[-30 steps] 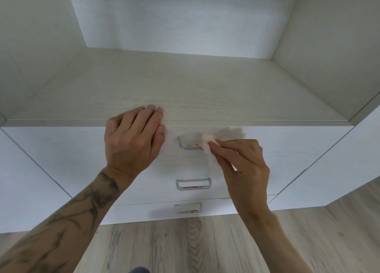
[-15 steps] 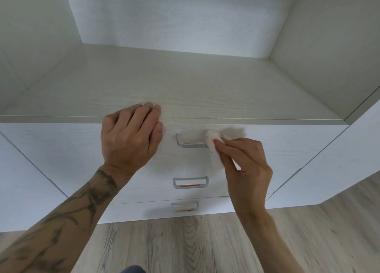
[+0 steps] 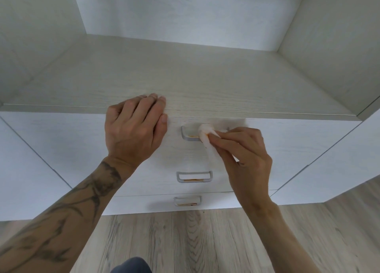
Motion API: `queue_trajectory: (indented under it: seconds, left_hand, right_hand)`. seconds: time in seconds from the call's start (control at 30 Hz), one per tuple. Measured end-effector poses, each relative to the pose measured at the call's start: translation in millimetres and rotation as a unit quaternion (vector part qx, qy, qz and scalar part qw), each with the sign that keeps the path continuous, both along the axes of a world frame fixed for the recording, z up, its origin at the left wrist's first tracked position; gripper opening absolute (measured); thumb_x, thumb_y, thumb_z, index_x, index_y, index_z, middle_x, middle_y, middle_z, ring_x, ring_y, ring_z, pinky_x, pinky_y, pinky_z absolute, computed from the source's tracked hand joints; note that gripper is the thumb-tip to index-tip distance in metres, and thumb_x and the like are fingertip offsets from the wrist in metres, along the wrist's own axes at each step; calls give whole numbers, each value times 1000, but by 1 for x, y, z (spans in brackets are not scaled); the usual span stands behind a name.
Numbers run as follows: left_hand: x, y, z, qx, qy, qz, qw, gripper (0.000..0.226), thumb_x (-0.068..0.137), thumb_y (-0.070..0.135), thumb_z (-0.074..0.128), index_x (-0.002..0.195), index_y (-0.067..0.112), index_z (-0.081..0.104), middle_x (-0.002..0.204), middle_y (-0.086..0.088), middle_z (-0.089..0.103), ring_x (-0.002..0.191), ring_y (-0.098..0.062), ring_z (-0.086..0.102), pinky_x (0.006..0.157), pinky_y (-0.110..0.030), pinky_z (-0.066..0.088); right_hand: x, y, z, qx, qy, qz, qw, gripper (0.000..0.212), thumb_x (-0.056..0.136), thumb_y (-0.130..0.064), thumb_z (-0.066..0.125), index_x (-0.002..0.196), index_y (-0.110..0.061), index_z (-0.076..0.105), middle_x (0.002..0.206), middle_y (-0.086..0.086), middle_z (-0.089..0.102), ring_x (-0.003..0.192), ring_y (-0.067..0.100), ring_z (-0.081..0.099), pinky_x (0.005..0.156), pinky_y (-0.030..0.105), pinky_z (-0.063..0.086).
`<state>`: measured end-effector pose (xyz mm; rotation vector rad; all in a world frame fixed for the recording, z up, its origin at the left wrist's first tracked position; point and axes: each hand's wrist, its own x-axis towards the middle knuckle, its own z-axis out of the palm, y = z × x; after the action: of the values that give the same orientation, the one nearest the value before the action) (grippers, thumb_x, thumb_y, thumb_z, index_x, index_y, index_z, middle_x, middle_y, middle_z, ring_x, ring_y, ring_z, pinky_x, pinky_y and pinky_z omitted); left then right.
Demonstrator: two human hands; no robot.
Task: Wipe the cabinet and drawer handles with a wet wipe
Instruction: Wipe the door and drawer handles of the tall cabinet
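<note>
A white drawer unit has three grey metal handles stacked one below another. My right hand point(image 3: 244, 155) pinches a white wet wipe point(image 3: 205, 132) and presses it onto the top handle point(image 3: 188, 135), covering the handle's right half. Orange smears show inside the top handle, the middle handle point(image 3: 194, 177) and the bottom handle point(image 3: 187, 200). My left hand point(image 3: 133, 128) lies flat against the top drawer front point(image 3: 61, 141), fingers straight and reaching over the edge of the shelf board point(image 3: 185, 83) above.
An open white niche with side walls rises above the shelf board. White cabinet panels point(image 3: 339, 169) flank the drawers on both sides. Light wood floor point(image 3: 195, 242) lies below. A dark piece of clothing point(image 3: 131, 266) shows at the bottom edge.
My right hand has slid the wipe a little to the left along the top handle. My left hand stays put on the drawer front.
</note>
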<state>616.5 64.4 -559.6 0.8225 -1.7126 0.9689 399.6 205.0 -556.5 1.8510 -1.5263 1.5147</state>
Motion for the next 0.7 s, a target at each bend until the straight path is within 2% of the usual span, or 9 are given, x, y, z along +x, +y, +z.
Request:
queue_trajectory:
  seconds: [0.1,0.23,0.33,0.47,0.53,0.7]
  left_hand:
    - [0,1,-1,6,1,0,1000,33,109,29,50,124,12,74,118,-4,77,103,-26,69,82,-41,40]
    - [-1,1,0,4,3,-1,1000,33,109,28,50,123,11,74,118,-4,77,104,-25,67,81,-41,39]
    - [0,0,-1,3,1,-2,1000,33,108,28,50,123,12,74,118,-4,76,104,-24,65,82,-40,38]
    - [-1,0,-2,2,1,1,1000,33,109,29,50,123,12,74,118,-3,76,105,-23,65,82,-40,39]
    - [-1,-1,-1,3,3,2,1000,33,109,29,50,122,12,74,117,-3,76,105,-23,63,82,-40,39]
    - [-1,0,0,-3,2,4,1000,33,109,28,49,122,13,75,117,-3,77,103,-24,67,82,-40,39]
  right_hand:
    - [-11,5,-1,-10,-20,-21,1000,15,87,-9,83,102,-12,83,101,-4,76,96,28,64,85,26,53]
    - [12,-1,-3,-6,-50,-23,998,16,87,-10,85,102,-15,83,101,-6,77,96,28,63,81,36,55]
    - [16,-6,-2,-4,-28,11,1000,12,92,-17,79,102,-14,84,101,-6,78,96,27,62,85,32,52]
    - [2,3,-5,9,-58,-28,998,18,87,-13,84,104,-20,83,102,-10,76,97,27,59,79,48,54]
    - [9,2,-8,4,-77,-46,996,17,87,-16,85,103,-22,83,101,-12,76,98,26,58,79,52,51]
    - [31,-10,-5,-4,-35,-10,999,11,93,-25,79,103,-25,84,104,-14,77,99,18,54,87,42,43]
